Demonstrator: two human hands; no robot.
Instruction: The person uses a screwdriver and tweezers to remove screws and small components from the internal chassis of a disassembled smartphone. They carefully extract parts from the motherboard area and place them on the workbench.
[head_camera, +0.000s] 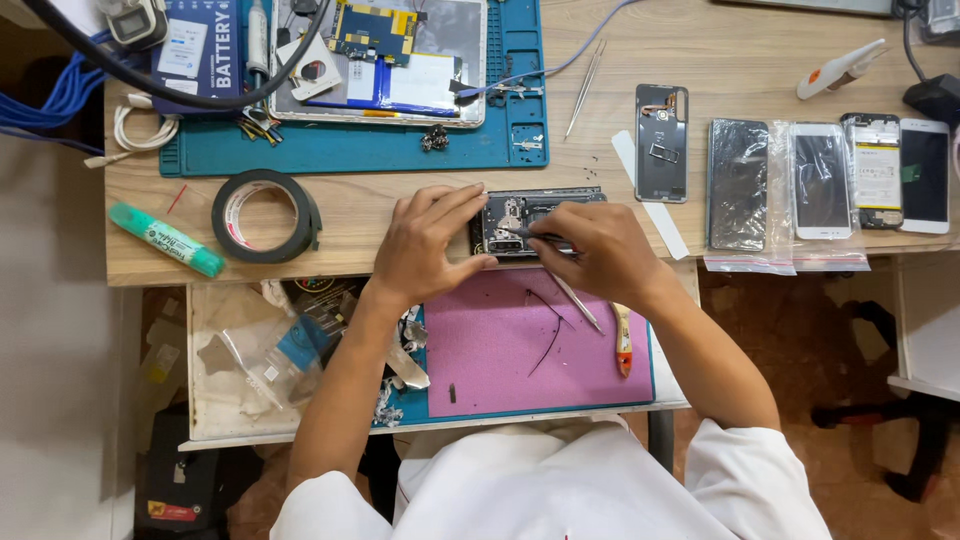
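An opened phone (530, 215) with its back off lies at the front edge of the wooden bench (400, 205). My left hand (428, 245) rests on the phone's left end and steadies it. My right hand (598, 252) pinches metal tweezers (565, 290); their tips sit on the phone's inner parts near the camera area. The tweezers' long handle runs back toward me over a pink mat (520, 350).
A roll of black tape (265, 215) and a green marker (165, 240) lie left. A teal mat (350, 145) holds an opened tablet (380, 60). A black phone back (661, 142), several phones in bags (790, 185), spare tweezers (585, 85) and a glue bottle (840, 68) lie right.
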